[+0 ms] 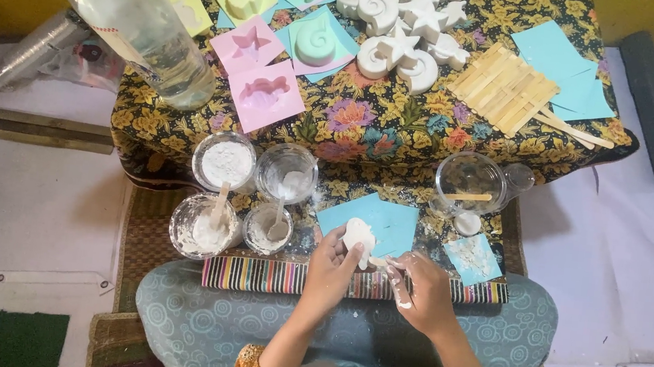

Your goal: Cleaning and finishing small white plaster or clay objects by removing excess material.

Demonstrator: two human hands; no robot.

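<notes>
My left hand (329,266) holds a small white plaster figure (358,234) upright above a blue paper sheet (388,221). My right hand (417,286), dusted with white plaster, pinches a thin wooden stick (378,262) whose tip meets the lower edge of the figure. Both hands hover over my lap, just in front of a striped cloth edge (269,276).
Several plastic cups of white powder and paste (225,163) stand to the left. A clear glass with a stick (469,182) sits right. Farther back lie pink and green moulds (265,94), white plaster shapes (404,30), wooden sticks (503,87) and a clear bottle (137,22).
</notes>
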